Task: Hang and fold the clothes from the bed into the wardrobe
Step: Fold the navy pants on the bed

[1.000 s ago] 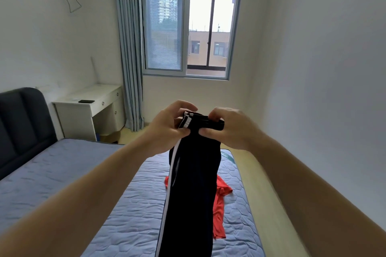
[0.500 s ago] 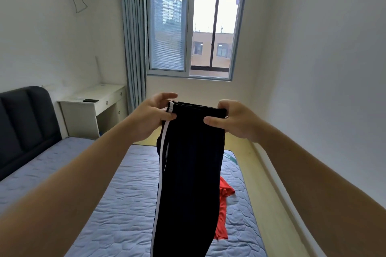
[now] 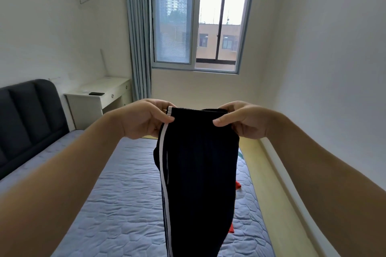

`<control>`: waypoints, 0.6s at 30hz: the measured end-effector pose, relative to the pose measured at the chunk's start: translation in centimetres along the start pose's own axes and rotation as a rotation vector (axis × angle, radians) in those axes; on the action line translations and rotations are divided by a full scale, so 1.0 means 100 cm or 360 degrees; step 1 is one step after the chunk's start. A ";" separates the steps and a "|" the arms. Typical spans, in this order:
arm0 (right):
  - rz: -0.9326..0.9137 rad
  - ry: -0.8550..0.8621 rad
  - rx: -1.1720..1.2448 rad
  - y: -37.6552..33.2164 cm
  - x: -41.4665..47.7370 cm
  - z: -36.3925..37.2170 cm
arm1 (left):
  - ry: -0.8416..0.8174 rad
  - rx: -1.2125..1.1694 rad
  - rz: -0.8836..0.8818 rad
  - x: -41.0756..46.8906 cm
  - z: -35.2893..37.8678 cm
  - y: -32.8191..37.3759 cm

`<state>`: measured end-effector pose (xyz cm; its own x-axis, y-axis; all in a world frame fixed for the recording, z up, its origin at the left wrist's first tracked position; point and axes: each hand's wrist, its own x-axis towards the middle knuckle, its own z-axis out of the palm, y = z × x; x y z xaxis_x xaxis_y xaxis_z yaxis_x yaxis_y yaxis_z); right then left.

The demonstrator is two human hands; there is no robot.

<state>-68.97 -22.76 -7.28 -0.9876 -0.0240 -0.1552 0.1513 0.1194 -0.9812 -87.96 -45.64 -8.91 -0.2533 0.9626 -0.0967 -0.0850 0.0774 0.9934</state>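
Note:
Black trousers [image 3: 198,177] with a white side stripe hang straight down in front of me, over the bed [image 3: 117,210]. My left hand [image 3: 144,119] pinches the waistband's left corner at the stripe. My right hand [image 3: 240,120] pinches the right corner. The waistband is stretched flat between them at chest height. A red garment [image 3: 238,185] lies on the mattress behind the trousers, mostly hidden by them. No wardrobe is in view.
A dark padded headboard [image 3: 25,119] stands at the left. A white desk [image 3: 98,100] with a dark phone on it sits beside blue curtains [image 3: 137,44] and the window [image 3: 198,21]. A strip of wooden floor [image 3: 277,194] runs along the right wall.
My hands have moved apart, spreading the waistband from a bunched grip to a flat span. The trousers now cover most of the red garment, and my view has tilted up.

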 end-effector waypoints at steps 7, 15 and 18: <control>0.0123 -0.0017 0.0086 0.002 0.047 -0.016 | -0.0144 -0.0079 -0.0170 0.029 -0.035 -0.010; 0.0293 0.0642 -0.1195 0.038 0.184 -0.038 | 0.0515 0.1097 -0.0425 0.107 -0.118 -0.039; 0.0202 0.0846 -0.1556 0.048 0.238 -0.043 | 0.0868 0.1336 -0.0255 0.137 -0.142 -0.049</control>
<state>-91.95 -18.52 -15.21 -0.8952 0.4428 0.0503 0.3848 0.8250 -0.4138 -104.64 -36.53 -16.03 -0.7219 0.6909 -0.0394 0.4949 0.5552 0.6684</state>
